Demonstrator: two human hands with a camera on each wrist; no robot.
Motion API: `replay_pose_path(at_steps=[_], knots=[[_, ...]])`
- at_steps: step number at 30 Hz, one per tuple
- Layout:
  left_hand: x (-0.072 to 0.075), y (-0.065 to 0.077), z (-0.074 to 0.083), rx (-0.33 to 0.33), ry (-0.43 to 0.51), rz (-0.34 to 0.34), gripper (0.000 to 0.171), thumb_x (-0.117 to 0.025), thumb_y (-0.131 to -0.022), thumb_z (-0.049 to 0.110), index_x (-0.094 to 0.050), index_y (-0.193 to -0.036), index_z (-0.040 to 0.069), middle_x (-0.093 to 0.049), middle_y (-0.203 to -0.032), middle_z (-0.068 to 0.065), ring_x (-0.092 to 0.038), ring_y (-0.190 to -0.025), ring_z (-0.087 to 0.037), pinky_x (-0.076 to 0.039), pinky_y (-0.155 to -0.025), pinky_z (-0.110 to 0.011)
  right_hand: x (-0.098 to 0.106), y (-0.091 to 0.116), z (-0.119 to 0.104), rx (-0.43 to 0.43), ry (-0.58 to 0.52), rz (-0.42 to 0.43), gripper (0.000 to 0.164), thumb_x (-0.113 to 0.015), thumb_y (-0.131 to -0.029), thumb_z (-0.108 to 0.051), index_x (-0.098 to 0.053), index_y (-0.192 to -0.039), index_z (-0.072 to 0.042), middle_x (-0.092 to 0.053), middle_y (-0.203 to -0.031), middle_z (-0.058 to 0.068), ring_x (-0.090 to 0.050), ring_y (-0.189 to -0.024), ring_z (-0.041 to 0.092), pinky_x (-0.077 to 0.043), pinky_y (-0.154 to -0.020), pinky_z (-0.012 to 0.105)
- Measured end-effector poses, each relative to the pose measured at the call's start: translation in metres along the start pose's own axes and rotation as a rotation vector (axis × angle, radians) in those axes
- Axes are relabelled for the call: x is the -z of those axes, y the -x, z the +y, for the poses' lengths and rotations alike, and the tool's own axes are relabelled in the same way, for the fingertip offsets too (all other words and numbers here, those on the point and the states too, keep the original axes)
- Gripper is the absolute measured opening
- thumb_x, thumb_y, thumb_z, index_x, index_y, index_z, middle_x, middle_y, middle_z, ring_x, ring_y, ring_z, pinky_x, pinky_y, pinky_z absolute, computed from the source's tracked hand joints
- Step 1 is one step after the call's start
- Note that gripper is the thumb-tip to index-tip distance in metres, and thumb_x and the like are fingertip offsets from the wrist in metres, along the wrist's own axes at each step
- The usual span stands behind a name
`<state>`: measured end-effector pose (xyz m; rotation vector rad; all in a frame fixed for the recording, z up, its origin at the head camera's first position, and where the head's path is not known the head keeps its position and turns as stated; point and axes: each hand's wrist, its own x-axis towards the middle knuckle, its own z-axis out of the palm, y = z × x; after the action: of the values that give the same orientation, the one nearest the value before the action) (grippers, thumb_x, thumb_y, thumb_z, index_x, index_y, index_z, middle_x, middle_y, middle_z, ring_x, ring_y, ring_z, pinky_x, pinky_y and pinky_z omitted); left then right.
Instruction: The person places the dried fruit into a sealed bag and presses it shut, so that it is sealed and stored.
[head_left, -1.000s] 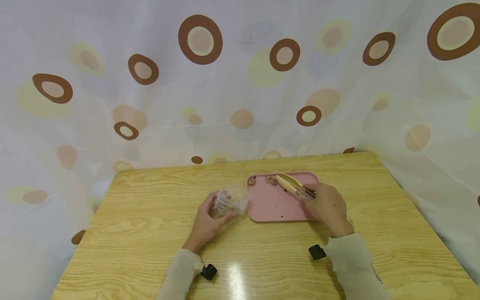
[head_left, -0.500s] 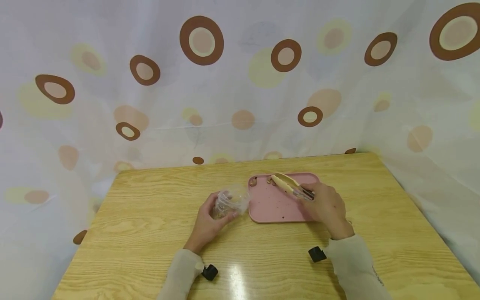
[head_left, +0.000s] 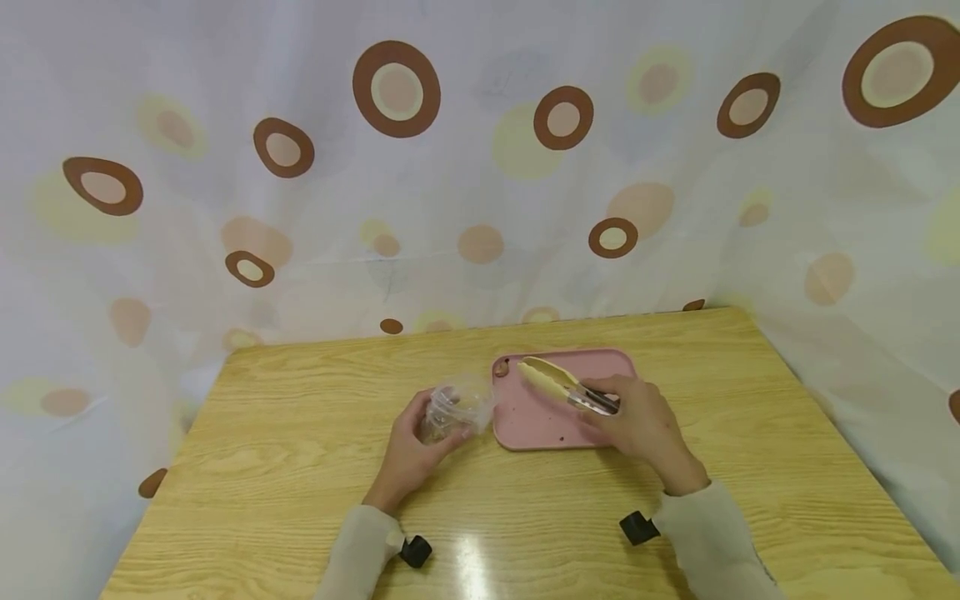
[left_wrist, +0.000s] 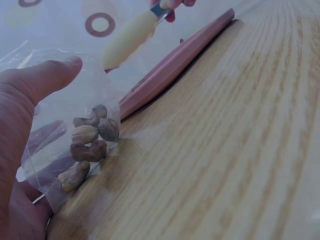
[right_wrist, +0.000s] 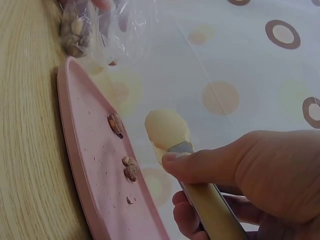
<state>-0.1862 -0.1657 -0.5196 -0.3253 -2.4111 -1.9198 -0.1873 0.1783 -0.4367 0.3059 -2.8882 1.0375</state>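
Observation:
My left hand (head_left: 412, 450) grips a clear plastic bag (head_left: 457, 410) by its sides, left of the tray. Several brown, curved nuts that look like skin-on cashews (left_wrist: 89, 150) lie in the bag. My right hand (head_left: 641, 421) holds metal tongs with cream tips (head_left: 543, 379), thumb along one arm. The tips hang over the left part of the pink tray (head_left: 536, 425). Whether a nut is between them cannot be told. On the tray, one nut (right_wrist: 115, 125) lies in the far left corner and another brown clump (right_wrist: 130, 169) lies along the far edge.
Dark crumbs (head_left: 561, 438) dot the tray. Everything stands on a wood-grain table (head_left: 300, 467). A white curtain with brown and yellow spots (head_left: 480, 183) hangs behind the table and along its sides.
The tongs have moved left along the tray, toward the bag, and the right hand has gone with them. My left hand and the bag have stayed in place.

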Motion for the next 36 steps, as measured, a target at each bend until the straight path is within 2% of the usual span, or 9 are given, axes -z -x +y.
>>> replay_pose_path(at_steps=[8, 22, 30, 36], knots=[[0.0, -0.002, -0.002, -0.01, -0.003, -0.002, 0.066, -0.091, -0.091, 0.015, -0.061, -0.15, 0.014, -0.068, -0.148, -0.005, -0.061, -0.139, -0.019, -0.042, -0.122, -0.025, -0.001, 0.003, -0.011, 0.004, -0.014, 0.002, 0.046, -0.088, -0.093, -0.019, -0.077, -0.135, -0.004, -0.077, -0.128, 0.024, -0.073, -0.095, 0.027, -0.054, -0.073, 0.035], [0.0, 0.0, -0.002, -0.009, -0.014, -0.005, 0.066, -0.091, -0.09, 0.016, -0.061, -0.149, 0.013, -0.069, -0.148, -0.004, -0.061, -0.138, -0.017, -0.042, -0.122, -0.026, 0.001, 0.01, -0.026, 0.047, 0.01, 0.005, 0.046, -0.091, -0.091, -0.021, -0.079, -0.134, -0.008, -0.08, -0.125, 0.017, -0.07, -0.089, 0.018, -0.052, -0.07, 0.032], [0.001, -0.001, -0.004, -0.025, -0.018, -0.004, 0.065, -0.091, -0.091, 0.016, -0.062, -0.149, 0.016, -0.069, -0.147, -0.005, -0.062, -0.135, -0.016, -0.044, -0.119, -0.024, 0.002, 0.013, -0.034, 0.084, 0.045, 0.014, 0.047, -0.092, -0.09, -0.022, -0.079, -0.134, -0.01, -0.081, -0.115, 0.008, -0.068, -0.085, 0.013, -0.051, -0.068, 0.029], [0.001, 0.0, -0.004, -0.023, -0.02, -0.002, 0.064, -0.091, -0.091, 0.017, -0.062, -0.149, 0.018, -0.069, -0.147, -0.004, -0.063, -0.134, -0.016, -0.045, -0.118, -0.025, 0.001, 0.015, -0.041, 0.131, 0.049, 0.026, 0.048, -0.093, -0.088, -0.018, -0.079, -0.133, -0.009, -0.081, -0.109, 0.006, -0.065, -0.081, 0.01, -0.051, -0.067, 0.027]])
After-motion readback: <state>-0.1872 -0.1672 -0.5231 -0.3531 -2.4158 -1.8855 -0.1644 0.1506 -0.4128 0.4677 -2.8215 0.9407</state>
